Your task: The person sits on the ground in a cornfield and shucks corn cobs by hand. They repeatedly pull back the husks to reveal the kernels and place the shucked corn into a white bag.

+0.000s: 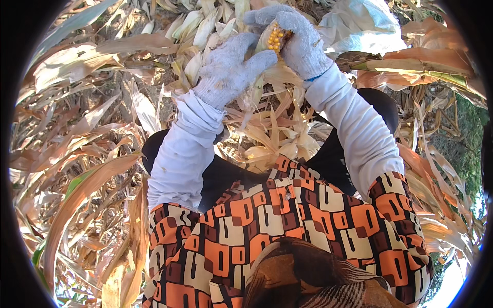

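Between my two gloved hands is an ear of corn (275, 37), its yellow kernels bare on one side and pale husk still on the other. My right hand (302, 44), in a whitish knit glove with a blue cuff edge, curls around the ear from the right. From the left, my left hand (231, 67) grips the husk-covered side, its thumb across the lower end; its fingertips are partly hidden. Loose dry husks (277, 138) lie below the hands, between my knees. Several ears in pale husks (202, 32) are piled just beyond my left hand.
A white plastic sack (364, 29) lies beyond my right hand. Dry corn stalks and leaves (92, 169) cover the ground on the left, with more long leaves (427, 63) on the right. Green growth (468, 138) shows at the right rim.
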`<state>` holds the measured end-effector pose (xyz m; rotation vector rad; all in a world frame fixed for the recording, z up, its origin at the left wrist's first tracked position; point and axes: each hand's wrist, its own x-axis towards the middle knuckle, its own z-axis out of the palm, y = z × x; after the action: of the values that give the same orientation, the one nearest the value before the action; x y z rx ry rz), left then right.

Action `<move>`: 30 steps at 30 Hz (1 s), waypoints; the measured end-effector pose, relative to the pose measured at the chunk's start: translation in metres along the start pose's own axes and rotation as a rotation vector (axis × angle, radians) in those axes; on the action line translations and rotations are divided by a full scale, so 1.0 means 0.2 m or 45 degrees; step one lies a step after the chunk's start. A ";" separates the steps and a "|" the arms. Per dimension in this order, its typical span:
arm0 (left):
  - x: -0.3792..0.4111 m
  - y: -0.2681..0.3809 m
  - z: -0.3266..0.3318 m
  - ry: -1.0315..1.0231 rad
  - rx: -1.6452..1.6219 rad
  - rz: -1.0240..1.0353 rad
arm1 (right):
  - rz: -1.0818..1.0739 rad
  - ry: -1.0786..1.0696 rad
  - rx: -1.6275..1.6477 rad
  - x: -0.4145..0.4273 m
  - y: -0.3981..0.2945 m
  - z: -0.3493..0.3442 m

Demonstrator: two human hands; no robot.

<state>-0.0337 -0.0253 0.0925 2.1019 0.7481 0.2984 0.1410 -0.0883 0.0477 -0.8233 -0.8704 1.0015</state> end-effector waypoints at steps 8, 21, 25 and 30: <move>-0.02 0.05 -0.04 -0.027 -0.052 -0.060 | 0.320 0.052 0.500 -0.01 -0.01 0.06; -0.03 0.02 0.00 0.063 0.050 0.085 | 0.399 0.229 0.199 -0.03 0.04 0.07; -0.02 0.04 0.00 0.083 0.105 0.025 | 0.321 0.222 0.182 -0.03 0.05 0.05; 0.00 -0.01 0.01 0.330 -0.415 0.033 | 0.340 0.406 -0.091 -0.01 -0.06 0.15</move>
<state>-0.0339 -0.0263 0.0906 1.7832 0.7649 0.6709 0.1176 -0.0880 0.0710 -1.1462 -0.5332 1.0373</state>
